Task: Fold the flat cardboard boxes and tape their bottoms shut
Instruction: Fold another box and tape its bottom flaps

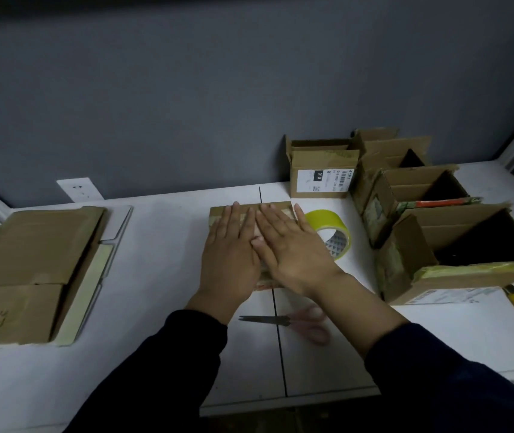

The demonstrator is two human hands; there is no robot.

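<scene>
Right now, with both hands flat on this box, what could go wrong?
1. The left hand and right hand both press the box flat. Lifting one to reach the tape may let the box spring open.
2. The scissors lie on the table just under the right forearm. Drawing that arm back could brush the blades or sweep them off.

Dim, bluish light; the white table (162,276) glows brightest. Straight edges bow at 3 and 9 o'clock.
</scene>
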